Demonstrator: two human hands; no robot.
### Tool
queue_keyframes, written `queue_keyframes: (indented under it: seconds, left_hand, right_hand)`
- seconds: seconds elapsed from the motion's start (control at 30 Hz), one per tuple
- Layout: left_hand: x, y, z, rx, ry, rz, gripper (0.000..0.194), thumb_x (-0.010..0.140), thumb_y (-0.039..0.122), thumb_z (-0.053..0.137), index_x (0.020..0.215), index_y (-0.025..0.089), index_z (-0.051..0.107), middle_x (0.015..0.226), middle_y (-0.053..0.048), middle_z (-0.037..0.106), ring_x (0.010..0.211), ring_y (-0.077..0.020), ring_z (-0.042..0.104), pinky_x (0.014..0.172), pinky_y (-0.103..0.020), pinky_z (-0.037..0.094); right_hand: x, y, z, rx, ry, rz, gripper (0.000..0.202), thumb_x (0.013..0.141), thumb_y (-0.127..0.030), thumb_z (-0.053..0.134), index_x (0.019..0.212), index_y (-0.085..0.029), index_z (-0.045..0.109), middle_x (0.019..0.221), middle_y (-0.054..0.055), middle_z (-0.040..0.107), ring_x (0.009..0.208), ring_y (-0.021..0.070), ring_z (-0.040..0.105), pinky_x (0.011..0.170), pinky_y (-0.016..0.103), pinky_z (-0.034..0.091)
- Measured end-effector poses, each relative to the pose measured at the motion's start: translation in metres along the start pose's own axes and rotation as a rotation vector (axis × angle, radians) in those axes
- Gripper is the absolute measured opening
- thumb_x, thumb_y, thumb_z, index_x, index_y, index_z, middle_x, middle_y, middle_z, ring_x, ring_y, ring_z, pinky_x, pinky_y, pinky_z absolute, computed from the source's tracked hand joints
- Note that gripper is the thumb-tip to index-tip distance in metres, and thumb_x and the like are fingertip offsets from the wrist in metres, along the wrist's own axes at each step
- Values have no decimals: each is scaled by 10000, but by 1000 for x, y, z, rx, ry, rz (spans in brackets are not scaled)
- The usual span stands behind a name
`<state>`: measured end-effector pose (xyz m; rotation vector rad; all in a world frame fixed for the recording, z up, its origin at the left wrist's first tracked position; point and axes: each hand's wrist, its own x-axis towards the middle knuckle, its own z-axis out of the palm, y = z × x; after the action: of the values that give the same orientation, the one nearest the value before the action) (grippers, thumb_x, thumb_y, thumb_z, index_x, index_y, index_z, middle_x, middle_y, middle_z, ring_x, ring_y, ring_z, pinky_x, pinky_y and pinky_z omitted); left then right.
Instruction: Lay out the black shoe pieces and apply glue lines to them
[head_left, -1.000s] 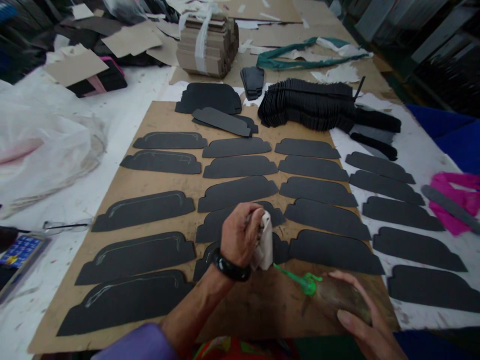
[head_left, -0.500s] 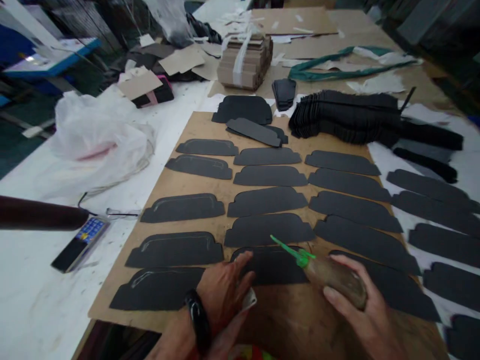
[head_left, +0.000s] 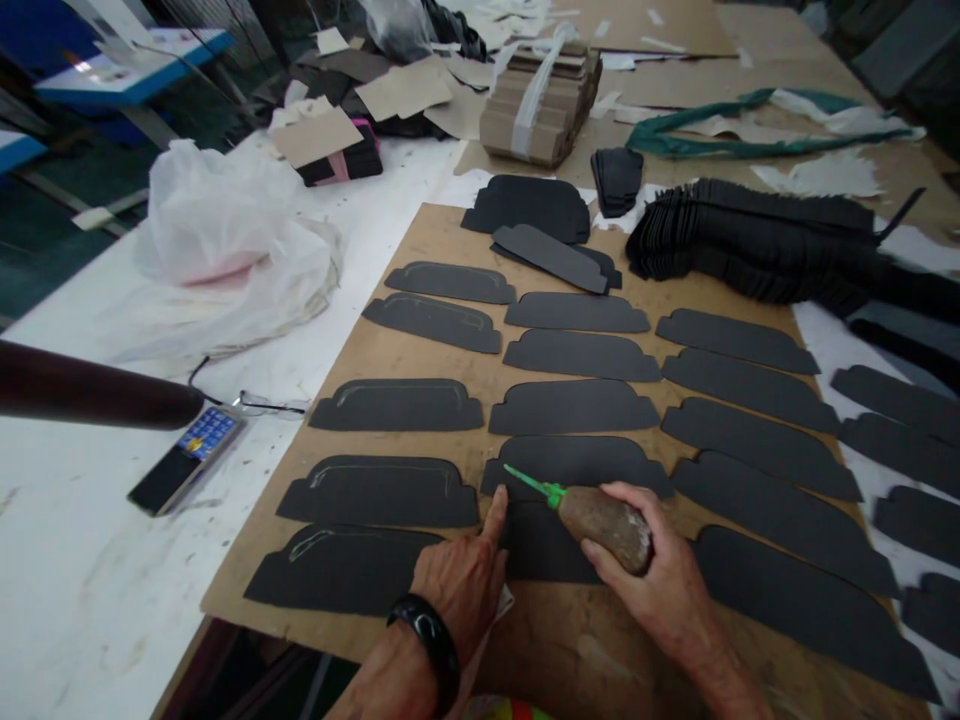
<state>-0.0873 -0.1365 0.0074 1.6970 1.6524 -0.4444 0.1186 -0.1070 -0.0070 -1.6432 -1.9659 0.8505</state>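
Panels [head_left: 395, 410], dark and flat, lie in four columns: five, five, five and at least four at the right edge; the leftmost five bear pale lines. One squeeze bottle [head_left: 606, 525], brown and scuffed with one green nozzle [head_left: 531, 482], sits in the right hand's [head_left: 664, 575] wrapped fingers above the second column, contents indistinct. The left hand [head_left: 463, 580] extends its index finger; I cannot tell whether the others grip the pale cloth [head_left: 505, 602]. One translucent bag [head_left: 217, 225] holds something pinkish.

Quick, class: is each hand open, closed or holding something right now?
Left hand: index finger extended; whether it grips the white cloth cannot be told.
Right hand: closed around the brown, green-nozzled bottle.
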Motion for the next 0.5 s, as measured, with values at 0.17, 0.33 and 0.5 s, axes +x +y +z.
queue_keyframes:
  seconds: [0.17,0.33,0.5]
  left_hand:
    - [1,-1,1,-20,0,-9,599,858,248,283,1397,189,29,886,-110,674,773,-249,644,619,-326,459]
    - [2,-1,3,-12,-8,-16,608,855,260,294,1397,198,26,863,-104,678,744,-261,646,606,-344,461]
    - [2,0,-1,-15,-25,-6,601,860,249,285,1395,185,20,892,-108,674,768,-258,645,617,-355,466]
  right_hand:
    - [3,-2,3,-43,8,-8,402,676,-270,586,1055,-225,462,1038,58,536,969,223,528,831,367,437]
    - [8,-3,3,-47,5,22,379,687,-266,574,1046,-222,462,1045,61,529,978,224,518,840,372,430]
    - [11,-2,4,-38,12,37,376,690,-282,575,1045,-215,467,1044,67,535,968,225,524,839,380,433]
